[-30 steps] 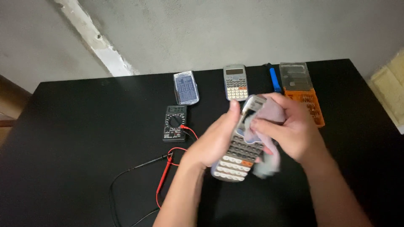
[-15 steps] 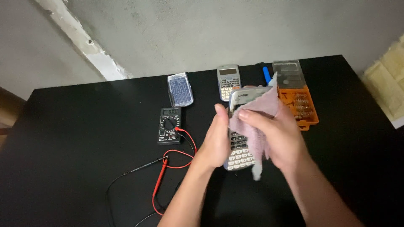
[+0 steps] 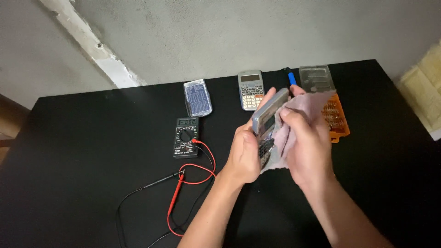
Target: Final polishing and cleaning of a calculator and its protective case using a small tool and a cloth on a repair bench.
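Clearly, the left hand (image 3: 245, 154) is wrapped around a grey calculator (image 3: 268, 120) raised above the black table (image 3: 82, 151), while the right hand (image 3: 307, 144) pinches a pale cloth (image 3: 308, 106) against its face. Hard rubbing could twist it free, dropping it onto the orange bit case (image 3: 339, 124) just behind. Room lies open rightward; the meter's leads (image 3: 195, 172) crowd the left.

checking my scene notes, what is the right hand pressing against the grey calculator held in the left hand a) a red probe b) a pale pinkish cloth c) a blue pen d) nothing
b: the right hand presses a pale pinkish cloth onto the grey calculator that the left hand holds up above the black table.
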